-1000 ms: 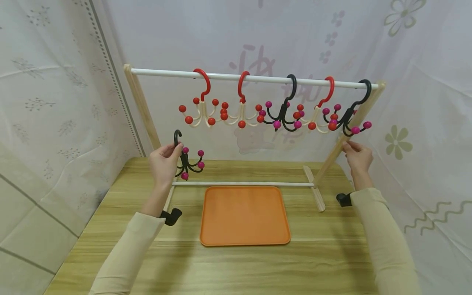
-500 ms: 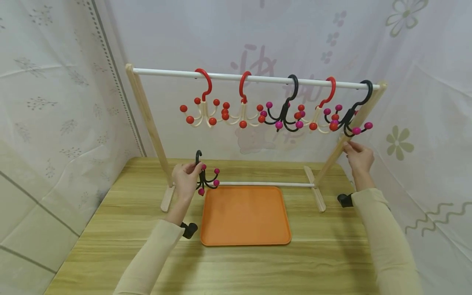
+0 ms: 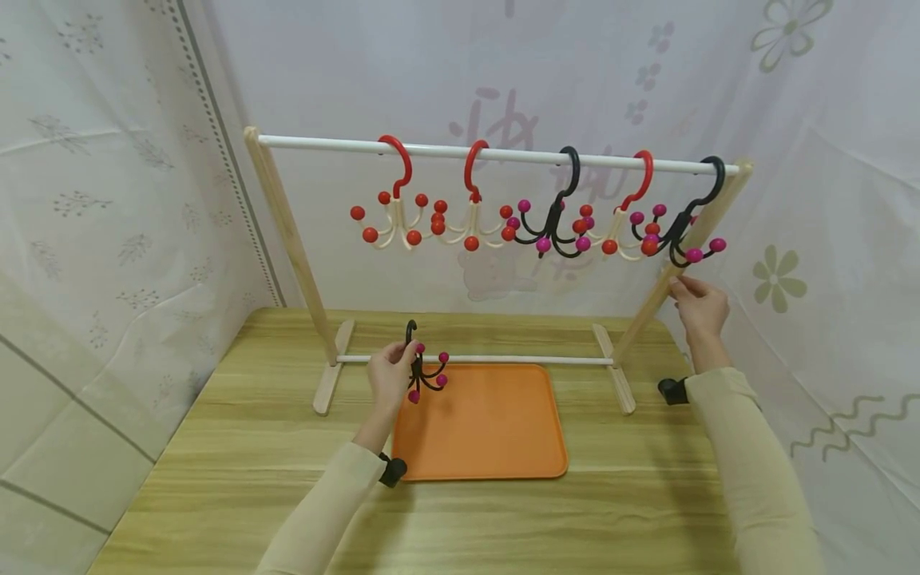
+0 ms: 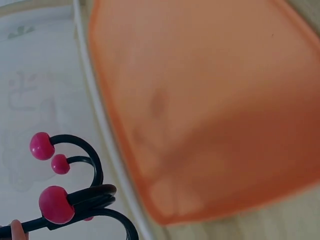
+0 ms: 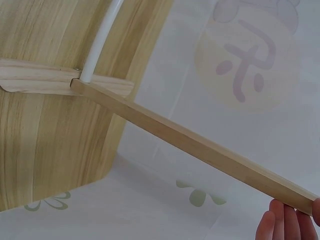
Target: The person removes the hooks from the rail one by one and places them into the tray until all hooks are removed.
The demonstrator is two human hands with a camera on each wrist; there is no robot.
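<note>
In the head view my left hand [image 3: 390, 377] pinches the stem of a black multi-arm hook hanger [image 3: 416, 369] with pink ball tips. The hanger is upright, its arms overlapping the back left corner of the orange tray [image 3: 489, 431]. The left wrist view shows pink balls [image 4: 56, 205] and black arms close up, the tray [image 4: 210, 60] beyond; most of the hand is out of that view. At the right, my right hand [image 3: 700, 311] holds the wooden post [image 3: 650, 307] of the rack, fingers [image 5: 284, 222] on one side and thumb on the other in the right wrist view.
Along the rack's white top rail [image 3: 438, 150] hang several hook hangers: red-and-cream ones such as the leftmost hanger [image 3: 397, 214], and black ones such as the middle hanger [image 3: 553, 217]. A white lower rail [image 3: 517, 359] runs behind the tray. The rack stands on a wooden table [image 3: 489, 527].
My left hand has carried the black hanger rightward and down, from beside the rack's left post to the tray's back left corner. My right hand keeps its hold on the post.
</note>
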